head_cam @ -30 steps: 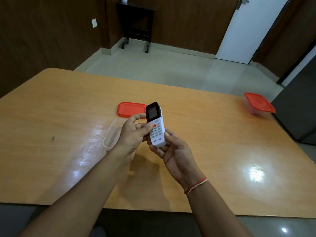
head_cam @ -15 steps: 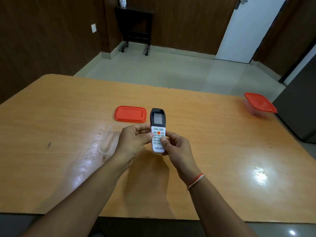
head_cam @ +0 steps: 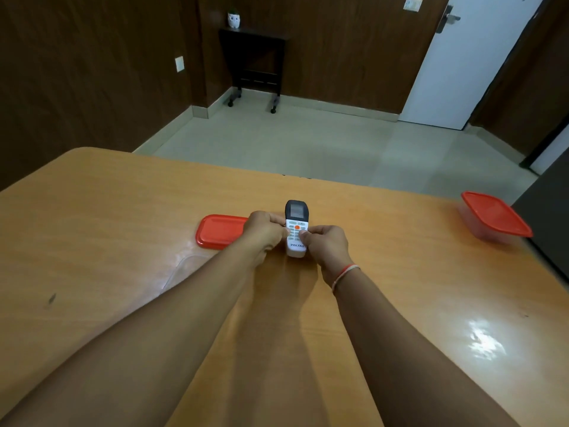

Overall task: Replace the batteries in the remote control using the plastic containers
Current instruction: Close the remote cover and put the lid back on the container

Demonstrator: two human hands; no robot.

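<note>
The white remote control (head_cam: 296, 224) with a black screen end faces up at the middle of the wooden table (head_cam: 400, 272), low over or on its surface. My left hand (head_cam: 265, 230) grips its left side and my right hand (head_cam: 326, 243) grips its right side, thumbs on the keypad. A loose red lid (head_cam: 219, 231) lies flat just left of my left hand. An open clear plastic container (head_cam: 181, 269) sits near the lid, mostly hidden by my left forearm. A second clear container with a red lid on (head_cam: 494, 217) stands at the table's right edge.
A dark cabinet front (head_cam: 551, 229) stands beside the table's right edge. Beyond the table lie a tiled floor, a small dark side table (head_cam: 255, 60) against the wood wall, and a white door (head_cam: 471, 57).
Both hands have stretched forward and lowered the remote from an upright tilt in the air down toward the table. The camera view has tilted up.
</note>
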